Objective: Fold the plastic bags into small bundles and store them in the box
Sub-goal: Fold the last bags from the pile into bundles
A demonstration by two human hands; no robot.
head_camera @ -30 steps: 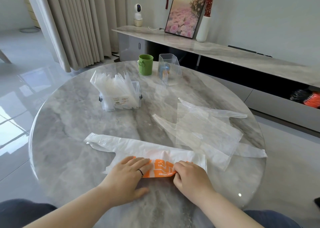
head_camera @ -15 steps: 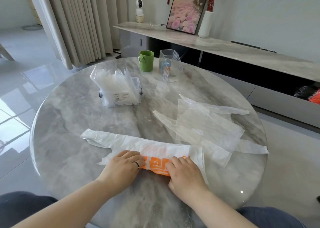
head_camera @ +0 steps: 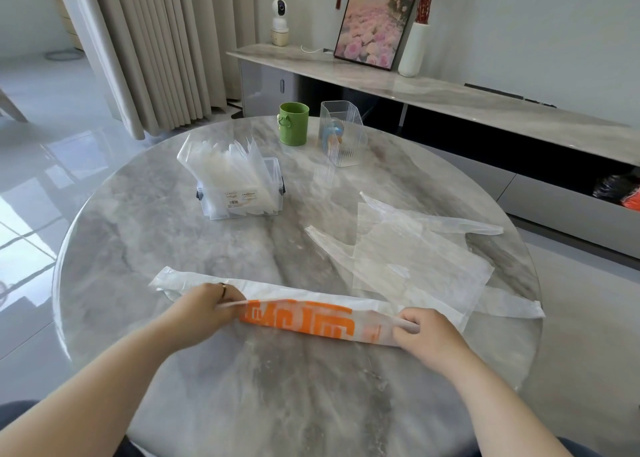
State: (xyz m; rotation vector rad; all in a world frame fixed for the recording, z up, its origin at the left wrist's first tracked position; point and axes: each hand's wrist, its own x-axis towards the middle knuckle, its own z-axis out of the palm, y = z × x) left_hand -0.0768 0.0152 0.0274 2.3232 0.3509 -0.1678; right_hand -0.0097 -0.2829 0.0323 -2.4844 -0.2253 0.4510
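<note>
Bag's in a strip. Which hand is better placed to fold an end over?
Probably right. The right hand pinches the orange-print bag near its end; the left hand grips farther in, handles trailing beyond it.

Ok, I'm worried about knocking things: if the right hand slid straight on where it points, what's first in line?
The right hand points away and leftward, so first the orange-printed bag it pinches; past that bare table, then probably the box, though depth is unclear.
</note>
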